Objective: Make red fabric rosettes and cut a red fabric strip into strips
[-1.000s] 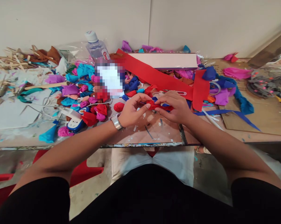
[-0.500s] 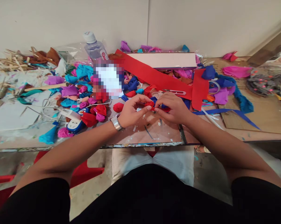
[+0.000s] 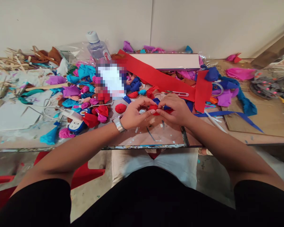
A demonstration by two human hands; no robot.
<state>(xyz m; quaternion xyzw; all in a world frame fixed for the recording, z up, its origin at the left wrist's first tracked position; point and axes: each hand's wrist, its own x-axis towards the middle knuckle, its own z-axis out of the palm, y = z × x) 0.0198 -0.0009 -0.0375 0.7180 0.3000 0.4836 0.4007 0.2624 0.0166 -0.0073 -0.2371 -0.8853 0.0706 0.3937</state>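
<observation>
Between my two hands is a small red crepe-paper rosette [image 3: 153, 108], above the table's front part. My left hand [image 3: 138, 113], with a metal watch at the wrist, pinches its left side between thumb and fingers. From the right, my right hand [image 3: 173, 108] holds the same rosette with thumb and curled fingers. A rounded red paper bud [image 3: 120, 108] lies left of my left hand. Just beyond my hands are a long red paper strip [image 3: 156, 75] and a small white-and-red cutter [image 3: 178, 93].
A water bottle [image 3: 97, 47] stands behind a heap of coloured paper flowers [image 3: 71, 91]. A power strip [image 3: 76, 126] with cables lies at left. Cardboard [image 3: 262, 116], a blue strip [image 3: 246, 117] and a tape roll [image 3: 217, 89] are at right.
The rosette has turned so that more of its red face shows between my fingers. Both hands keep nearly the same place, and the view has shifted slightly.
</observation>
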